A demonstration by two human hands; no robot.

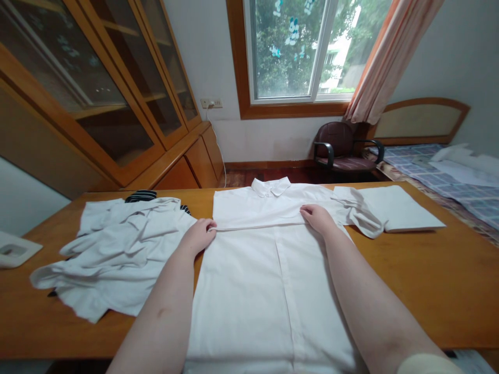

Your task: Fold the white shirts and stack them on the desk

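Observation:
A white button-front shirt (249, 291) lies spread on the table, its collar (271, 187) toward the far edge. Across its chest runs a folded layer of cloth with a straight near edge. My left hand (200, 235) is closed on the left end of that fold, fingertips curled at the shirt's side. On the right part of the chest, my right hand (316, 217) has its fingers pressed together on the same folded cloth. One crumpled sleeve (360, 213) sticks out to the right, beyond my right hand.
Crumpled white garments (128, 249) are heaped at left, with black striped cloth (141, 196) behind. A neatly folded white garment (405, 208) lies at right. The wooden table (424, 280) ends before a chair (341, 148) and a bed (463, 171). A white object (19, 249) sits far left.

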